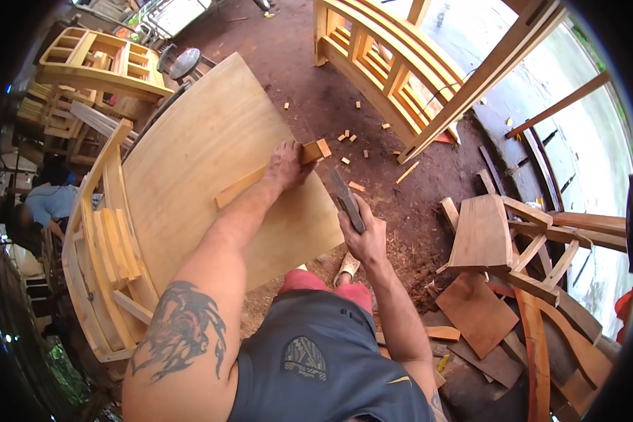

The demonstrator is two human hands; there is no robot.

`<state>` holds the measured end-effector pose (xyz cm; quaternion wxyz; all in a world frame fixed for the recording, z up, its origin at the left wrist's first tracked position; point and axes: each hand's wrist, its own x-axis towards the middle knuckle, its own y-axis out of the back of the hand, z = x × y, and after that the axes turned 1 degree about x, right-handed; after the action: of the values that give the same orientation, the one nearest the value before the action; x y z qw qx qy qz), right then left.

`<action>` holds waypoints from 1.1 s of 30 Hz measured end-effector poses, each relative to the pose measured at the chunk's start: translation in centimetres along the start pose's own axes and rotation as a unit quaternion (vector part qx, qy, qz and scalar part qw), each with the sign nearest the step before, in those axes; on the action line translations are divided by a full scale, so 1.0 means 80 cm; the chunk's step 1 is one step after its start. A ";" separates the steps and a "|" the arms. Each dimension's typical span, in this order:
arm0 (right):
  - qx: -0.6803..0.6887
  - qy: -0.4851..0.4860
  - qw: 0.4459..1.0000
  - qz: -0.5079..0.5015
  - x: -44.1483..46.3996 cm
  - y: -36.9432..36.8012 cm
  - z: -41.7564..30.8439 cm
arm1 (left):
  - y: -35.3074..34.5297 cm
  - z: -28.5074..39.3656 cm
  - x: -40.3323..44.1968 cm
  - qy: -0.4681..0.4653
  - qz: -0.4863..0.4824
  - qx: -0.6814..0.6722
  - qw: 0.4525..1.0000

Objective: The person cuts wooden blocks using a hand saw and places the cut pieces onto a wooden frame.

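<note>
Head view: I register a reddish-brown floor (281,84), with a broad, pale wooden surface (197,133) above it. A yellow slatted wooden frame (397,76) stands beyond. A straight, light-brown wooden strip (240,188) lies on the surface, one end projecting past the right edge. The left hand (286,167) is curled closed over the strip near that end. The right hand (366,235) is wrapped around a dark, narrow, flat tool (347,200). Small rectangular wooden blocks (357,186) dot the floor.

Pavement (541,84): glaring, near-white; daylight enters from right
Wooden counter (190,155): softly lit
Right hand (367,235): fairly crisp
Person at left (51,202): dim
Fisheye rim: black, curved
</note>
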<state>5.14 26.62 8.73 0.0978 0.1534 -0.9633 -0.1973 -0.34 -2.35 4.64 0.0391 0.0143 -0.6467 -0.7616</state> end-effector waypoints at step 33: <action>-0.027 -0.051 0.998 -0.040 -0.223 0.159 -0.037 | -0.003 -0.001 0.003 0.007 -0.011 0.027 1.000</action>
<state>19.23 42.67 14.36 0.0447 0.1790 -0.9543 -0.2351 -0.57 -2.42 4.41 0.0347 0.0278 -0.6669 -0.7438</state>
